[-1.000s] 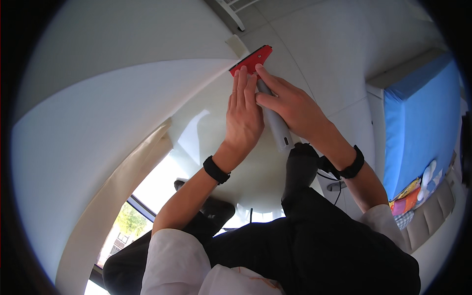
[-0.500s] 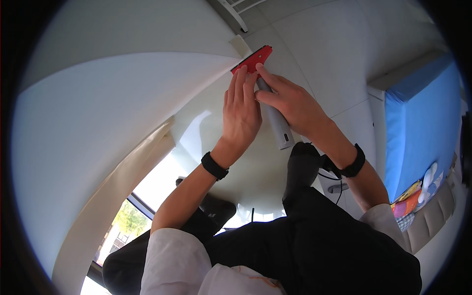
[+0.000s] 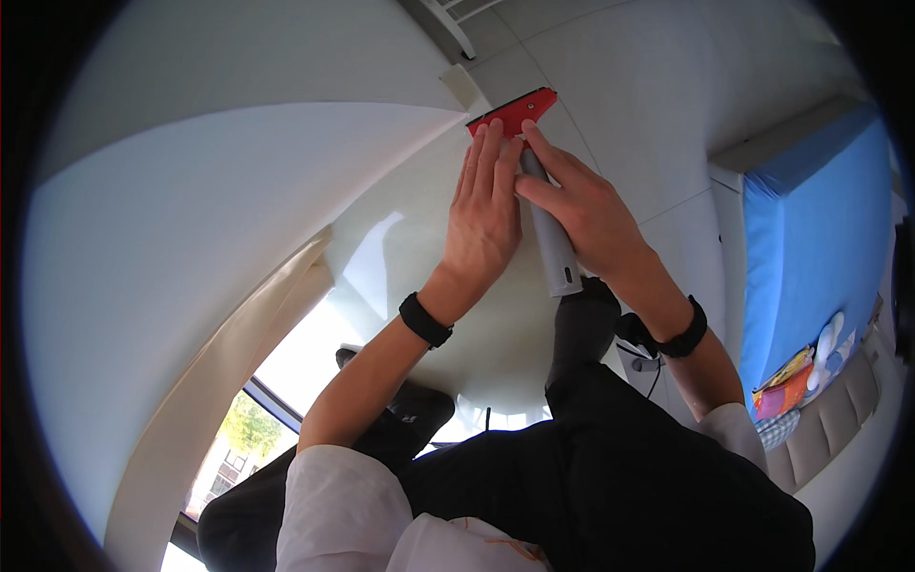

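Note:
A scraper with a wide red head (image 3: pixel 522 108) and a long grey handle (image 3: pixel 554 246) lies over the pale floor, its dark blade edge toward the far left. My right hand (image 3: pixel 593 212) is closed round the upper part of the handle, thumb and forefinger near the red head. Flat and stretched out, the fingers of my left hand (image 3: pixel 484 212) rest on the lower part of the head and beside the handle's neck. Whether the blade touches the floor or the wall foot, I cannot tell.
A white wall (image 3: pixel 238 191) curves along the left, with a beige curtain-like strip (image 3: pixel 219 353) and a window (image 3: pixel 243 439). To the right stands a bed with a blue sheet (image 3: pixel 810 238). A white metal frame leg (image 3: pixel 457 33) is at the far edge. My foot (image 3: pixel 583 324) is below the handle.
Both hands and the scraper have shifted a little to the right, away from the wall. The handle's lower end now overlaps my foot. The hold looks the same.

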### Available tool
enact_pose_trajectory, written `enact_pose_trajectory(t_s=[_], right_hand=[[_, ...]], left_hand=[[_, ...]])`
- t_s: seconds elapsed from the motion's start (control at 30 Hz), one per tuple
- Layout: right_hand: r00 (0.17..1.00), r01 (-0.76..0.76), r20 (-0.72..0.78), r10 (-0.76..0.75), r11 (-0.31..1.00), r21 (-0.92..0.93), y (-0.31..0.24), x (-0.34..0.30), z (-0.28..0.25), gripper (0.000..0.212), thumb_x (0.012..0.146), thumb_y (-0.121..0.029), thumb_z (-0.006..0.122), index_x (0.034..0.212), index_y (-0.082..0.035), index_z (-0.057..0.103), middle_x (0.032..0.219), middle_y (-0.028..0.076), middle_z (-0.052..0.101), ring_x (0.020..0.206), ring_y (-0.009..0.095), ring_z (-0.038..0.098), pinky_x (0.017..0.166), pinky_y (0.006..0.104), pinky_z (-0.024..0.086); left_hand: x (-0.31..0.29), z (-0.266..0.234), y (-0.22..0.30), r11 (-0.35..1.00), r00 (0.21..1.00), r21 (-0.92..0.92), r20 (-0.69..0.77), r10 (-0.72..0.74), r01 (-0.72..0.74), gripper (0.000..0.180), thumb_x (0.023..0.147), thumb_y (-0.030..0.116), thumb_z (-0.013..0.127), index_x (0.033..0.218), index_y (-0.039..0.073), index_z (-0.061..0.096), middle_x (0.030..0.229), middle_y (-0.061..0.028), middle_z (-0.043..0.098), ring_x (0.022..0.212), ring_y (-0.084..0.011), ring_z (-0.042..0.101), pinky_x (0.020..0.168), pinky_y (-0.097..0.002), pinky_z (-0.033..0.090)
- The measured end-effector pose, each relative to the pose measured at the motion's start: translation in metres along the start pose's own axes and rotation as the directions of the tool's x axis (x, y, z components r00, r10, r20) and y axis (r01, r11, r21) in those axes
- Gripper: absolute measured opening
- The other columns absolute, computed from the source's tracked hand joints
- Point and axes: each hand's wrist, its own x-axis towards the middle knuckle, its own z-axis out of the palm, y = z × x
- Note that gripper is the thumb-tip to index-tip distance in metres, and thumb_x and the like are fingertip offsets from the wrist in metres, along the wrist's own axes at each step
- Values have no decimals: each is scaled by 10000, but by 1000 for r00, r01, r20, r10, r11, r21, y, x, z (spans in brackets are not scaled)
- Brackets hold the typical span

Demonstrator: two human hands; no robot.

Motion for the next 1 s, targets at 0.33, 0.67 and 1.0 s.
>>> enact_pose_trajectory(t_s=[0.33, 0.67, 1.0], right_hand=[[1000, -7, -15, 7, 1000, -26, -3, 4, -2, 212, 835, -41, 714, 1015, -104, 621, 1494, 281, 520, 1188, 356, 669, 855, 397, 613], [999, -15, 46, 17, 998, -53, -5, 7, -7, 225, 844, -38, 707, 1039, -109, 620, 1490, 286, 512, 1206, 364, 655, 927, 411, 589], [997, -32, 74, 37, 997, -75, -7, 9, -9, 242, 838, -35, 712, 1049, -103, 615, 1474, 280, 525, 1172, 366, 664, 931, 407, 586]], left_hand=[[5, 0, -4, 998, 998, 52, -42, 41, -39, 575, 905, -35, 692, 1438, -6, 479, 1539, -274, 478, 1406, -487, 487, 1039, -491, 559], [7, -1, 3, 1000, 999, -16, -45, -17, 17, 507, 913, -74, 593, 1410, -8, 514, 1517, -272, 492, 1411, -462, 490, 1148, -495, 480], [9, -2, 5, 999, 998, 5, -53, -31, 31, 476, 916, -38, 635, 1377, 15, 528, 1502, -253, 521, 1383, -440, 531, 1116, -467, 512]])
